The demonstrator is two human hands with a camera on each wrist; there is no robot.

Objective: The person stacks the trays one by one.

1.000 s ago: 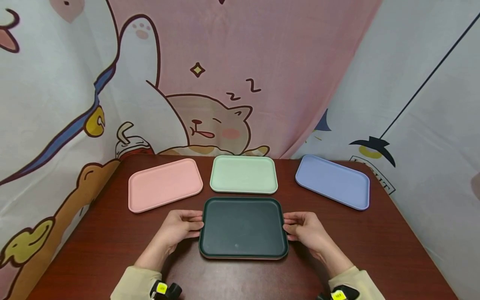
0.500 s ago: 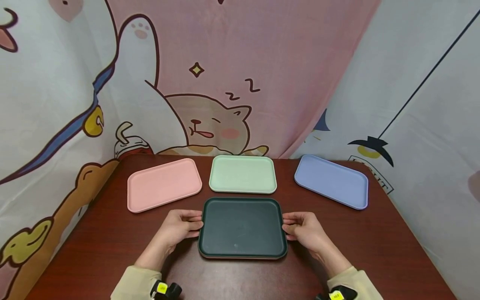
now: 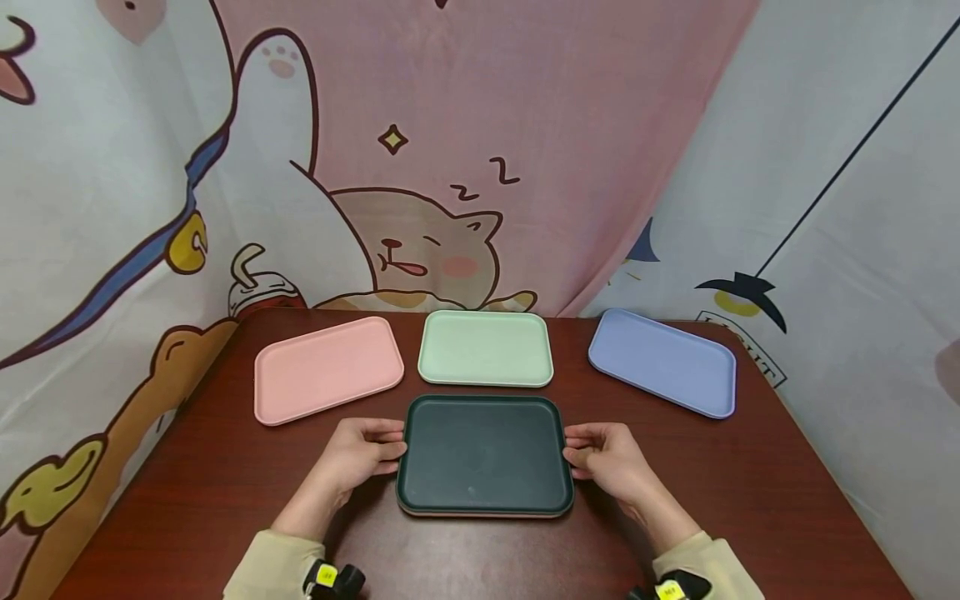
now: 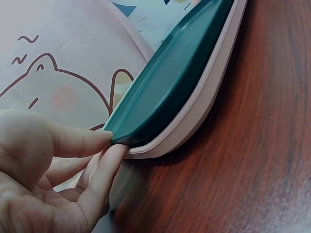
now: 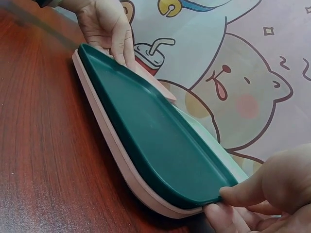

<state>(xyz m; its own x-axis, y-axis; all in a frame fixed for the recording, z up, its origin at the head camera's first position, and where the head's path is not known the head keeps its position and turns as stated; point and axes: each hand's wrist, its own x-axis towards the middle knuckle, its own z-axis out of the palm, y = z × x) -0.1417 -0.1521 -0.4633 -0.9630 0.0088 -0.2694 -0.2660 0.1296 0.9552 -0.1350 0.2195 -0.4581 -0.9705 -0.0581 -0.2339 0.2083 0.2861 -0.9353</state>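
A dark green tray [image 3: 484, 454] with rounded corners lies flat on top of a pale pink tray [image 5: 109, 145], whose side shows beneath it in both wrist views. My left hand [image 3: 358, 458] pinches the green tray's left edge, thumb on the rim and fingers at the side and below. On the opposite edge my right hand [image 3: 611, 460] pinches the rim in the same manner. The left wrist view shows the left thumb [image 4: 80, 141] on the rim. How far the fingers reach under the green tray is hidden.
Behind the stack, a light pink tray [image 3: 330, 371] lies angled at left, a mint green tray [image 3: 486, 348] in the middle and a blue tray [image 3: 663, 362] at right. All rest on a dark brown wooden table [image 3: 187, 517], with a printed cartoon curtain [image 3: 570, 125] around it.
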